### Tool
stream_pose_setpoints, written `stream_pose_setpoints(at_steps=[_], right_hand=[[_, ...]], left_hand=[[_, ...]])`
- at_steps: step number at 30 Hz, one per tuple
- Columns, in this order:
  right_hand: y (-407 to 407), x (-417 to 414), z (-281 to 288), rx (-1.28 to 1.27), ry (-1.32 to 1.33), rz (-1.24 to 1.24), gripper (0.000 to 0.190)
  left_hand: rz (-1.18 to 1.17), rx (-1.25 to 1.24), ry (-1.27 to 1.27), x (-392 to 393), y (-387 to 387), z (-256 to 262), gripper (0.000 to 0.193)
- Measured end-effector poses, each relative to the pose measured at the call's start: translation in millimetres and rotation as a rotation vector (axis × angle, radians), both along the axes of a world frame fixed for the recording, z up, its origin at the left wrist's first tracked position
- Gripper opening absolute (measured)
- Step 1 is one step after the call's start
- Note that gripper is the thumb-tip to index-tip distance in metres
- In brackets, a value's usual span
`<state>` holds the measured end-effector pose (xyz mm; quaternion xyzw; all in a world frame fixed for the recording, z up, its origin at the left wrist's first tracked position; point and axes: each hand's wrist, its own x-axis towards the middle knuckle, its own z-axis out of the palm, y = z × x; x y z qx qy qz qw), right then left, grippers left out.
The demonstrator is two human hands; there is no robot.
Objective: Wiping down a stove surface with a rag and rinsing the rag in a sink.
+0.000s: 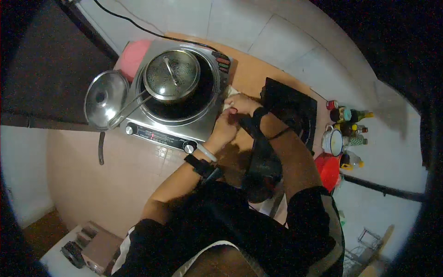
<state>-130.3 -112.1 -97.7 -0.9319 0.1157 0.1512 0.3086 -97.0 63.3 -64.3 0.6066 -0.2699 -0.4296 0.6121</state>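
Observation:
My left hand (223, 130) and my right hand (242, 104) are close together over the counter, just right of a steel electric cooktop (166, 131). Whitish material, perhaps cloth or paper (231, 90), shows beside my right fingers; whether they grip it is unclear. My left fingers are curled near my right wrist, and shadow hides what lies between them. A long dark object (261, 162) extends below my hands, between my forearms. On the cooktop sits a long-handled pot (176, 100) covered by a glass lid (169, 74).
A shiny metal lid (104, 100) and a pink round item (134, 57) are left of the cooktop. A black cooktop (290, 107) lies to the right, beyond it several bottles (349, 130), a white enamel pot (332, 140) and a red basin (327, 171). A black cord (152, 33) runs behind.

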Motion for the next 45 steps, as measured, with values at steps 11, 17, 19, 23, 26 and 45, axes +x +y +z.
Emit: stream_pose_setpoints(at_steps=[11, 17, 19, 23, 26, 45], right_hand=[[59.6, -46.2, -27.0, 0.260, -0.120, -0.360, 0.016], [4.3, 6.5, 63.2, 0.434, -0.312, -0.736, 0.025], [-17.0, 34.6, 68.1, 0.312, -0.423, -0.767, 0.027], [-27.5, 98.8, 84.8, 0.131, -0.390, -0.807, 0.027], [-28.8, 115.2, 64.8, -0.040, -0.399, -0.753, 0.026], [81.0, 33.0, -4.9, -0.109, -1.043, -0.603, 0.009]], left_hand=[[-0.274, 0.173, 0.176, 24.4, 40.2, 23.4, 0.023], [-0.309, 0.247, 0.253, 43.3, 52.7, 42.8, 0.021], [-0.294, 0.254, 0.253, 43.1, 55.4, 44.7, 0.020], [-0.206, 0.240, 0.358, 46.9, 66.3, 36.9, 0.019], [-0.149, 0.228, 0.352, 43.9, 76.5, 32.5, 0.020], [-0.215, 0.320, 0.157, 29.0, 90.6, 58.6, 0.012]])
